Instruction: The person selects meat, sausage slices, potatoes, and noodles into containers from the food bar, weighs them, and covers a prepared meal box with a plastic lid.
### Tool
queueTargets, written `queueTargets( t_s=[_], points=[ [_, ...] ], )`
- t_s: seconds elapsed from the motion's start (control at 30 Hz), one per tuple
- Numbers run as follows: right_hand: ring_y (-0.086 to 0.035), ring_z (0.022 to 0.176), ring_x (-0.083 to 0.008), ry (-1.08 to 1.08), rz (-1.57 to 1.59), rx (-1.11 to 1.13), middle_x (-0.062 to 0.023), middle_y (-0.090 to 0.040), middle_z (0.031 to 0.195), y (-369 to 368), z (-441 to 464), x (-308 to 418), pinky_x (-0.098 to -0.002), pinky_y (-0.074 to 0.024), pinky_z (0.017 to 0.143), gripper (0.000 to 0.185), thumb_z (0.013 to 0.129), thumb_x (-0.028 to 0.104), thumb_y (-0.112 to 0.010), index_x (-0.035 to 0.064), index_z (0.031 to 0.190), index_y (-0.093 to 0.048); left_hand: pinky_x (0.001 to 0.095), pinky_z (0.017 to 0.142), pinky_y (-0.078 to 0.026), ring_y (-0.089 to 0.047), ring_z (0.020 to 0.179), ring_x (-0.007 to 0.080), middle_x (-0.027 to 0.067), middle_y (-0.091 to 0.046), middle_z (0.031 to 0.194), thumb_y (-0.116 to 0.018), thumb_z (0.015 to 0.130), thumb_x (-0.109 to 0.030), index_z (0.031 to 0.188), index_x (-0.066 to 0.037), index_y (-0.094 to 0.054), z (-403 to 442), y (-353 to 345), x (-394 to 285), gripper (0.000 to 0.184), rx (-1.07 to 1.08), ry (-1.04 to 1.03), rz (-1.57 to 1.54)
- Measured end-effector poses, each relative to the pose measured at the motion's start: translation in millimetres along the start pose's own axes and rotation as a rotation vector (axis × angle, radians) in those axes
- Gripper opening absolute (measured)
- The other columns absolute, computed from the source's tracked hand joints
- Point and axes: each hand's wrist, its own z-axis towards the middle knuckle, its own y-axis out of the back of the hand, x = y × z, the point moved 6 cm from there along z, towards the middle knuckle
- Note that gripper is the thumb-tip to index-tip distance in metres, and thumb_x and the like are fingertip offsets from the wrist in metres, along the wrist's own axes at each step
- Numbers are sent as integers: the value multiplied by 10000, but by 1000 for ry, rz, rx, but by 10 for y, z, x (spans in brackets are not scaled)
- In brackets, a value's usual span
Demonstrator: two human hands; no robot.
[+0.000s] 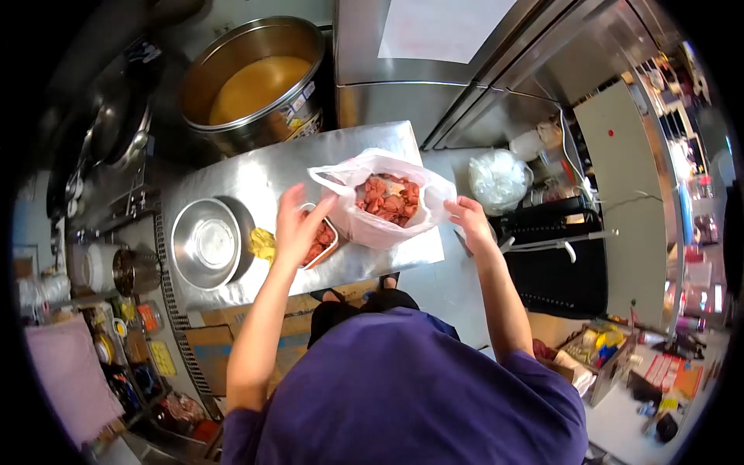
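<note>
A white plastic bag stands open on the steel table, with chunks of raw red meat inside. The bag's right rim is pinched between the fingers of my right hand. My left hand is at the bag's left side, fingers apart, above a small container of red meat that it partly hides. Left of that hand lie a crumpled yellow item and a steel bowl.
A large steel pot of brownish liquid stands behind the table. Steel cabinets rise at the back. A bundle of clear plastic bags sits to the right, above a black case. Shelves of supplies line the left.
</note>
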Motion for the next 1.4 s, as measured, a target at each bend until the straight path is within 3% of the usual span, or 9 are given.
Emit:
queueTargets(
  t_s=[0.07, 0.17, 0.23, 0.4, 0.7, 0.93, 1.07, 1.17, 1.4],
  points=[
    [-659, 793, -232, -63, 791, 323, -61, -639, 811, -17, -58, 202, -408, -548, 869, 129, 922, 106, -631, 0, 991, -656, 339, 872, -485, -642, 919, 191, 104, -710, 989, -734, 879, -292, 1059, 24, -669, 366, -654, -63, 369, 258, 261, 40],
    [-677, 807, -235, 146, 369, 214, -61, -681, 821, 160, 122, 347, -372, -532, 852, 161, 990, 161, -612, 7, 944, -628, 285, 746, -438, -585, 758, 127, 41, -674, 783, -613, 936, -168, 796, -45, -671, 520, -849, -376, 195, 124, 204, -432],
    [-673, 747, -244, 654, -240, -258, -145, -685, 807, 273, -4, 629, -359, -523, 690, 214, 966, 187, -646, -21, 920, -624, 283, 746, -445, -586, 758, 123, 35, -664, 774, -632, 949, -219, 797, -35, -666, 491, -860, -897, 241, 223, 114, -315],
    [-721, 904, -350, 430, -1083, 249, -206, -714, 999, -646, 195, 554, -447, -574, 794, 483, 855, 398, -706, -20, 1087, -644, 261, 735, -452, -583, 734, 109, 6, -629, 738, -647, 960, -242, 857, -39, -660, 390, -1126, -1362, 228, 329, 70, -71],
    [-690, 1005, -382, 501, -1354, 690, -243, -705, 1031, 68, -284, 477, -476, -551, 886, 265, 870, 73, -557, 29, 1100, -681, 253, 712, -438, -541, 700, 85, -10, -594, 727, -636, 953, -185, 963, -10, -695, 563, -1064, -1583, 185, 448, 5, -38],
    [-680, 971, -394, 445, -974, 1229, -195, -724, 996, 403, -359, 367, -459, -534, 855, 258, 851, 139, -592, 68, 1073, -701, 247, 687, -462, -564, 697, 115, 33, -629, 761, -484, 879, -71, 1176, 33, -659, 490, -989, -1352, 361, 551, 103, -197],
    [-712, 910, -351, 494, -743, 570, -167, -737, 910, 135, -247, 663, -442, -549, 811, 309, 984, 317, -521, 79, 1026, -714, 268, 745, -517, -618, 749, 141, 76, -683, 845, -459, 861, -63, 1260, 63, -630, 362, -1007, -1452, 453, 655, 136, -209],
    [-725, 915, -329, 440, -1378, 437, -156, -746, 930, -317, -265, 462, -435, -568, 792, 323, 970, 343, -554, 83, 971, -746, 274, 710, -523, -622, 714, 131, 102, -722, 923, -428, 898, 1, 1196, 104, -656, 291, -1099, -1552, 389, 697, 45, -131],
    [-735, 818, -339, 492, -1451, 275, -184, -732, 867, 319, -457, 316, -426, -592, 699, 168, 784, 150, -643, 39, 856, -746, 256, 670, -524, -623, 676, 112, 94, -726, 1018, -500, 907, 34, 1286, 24, -655, 344, -596, -1365, 410, 698, -17, -144]
  ],
)
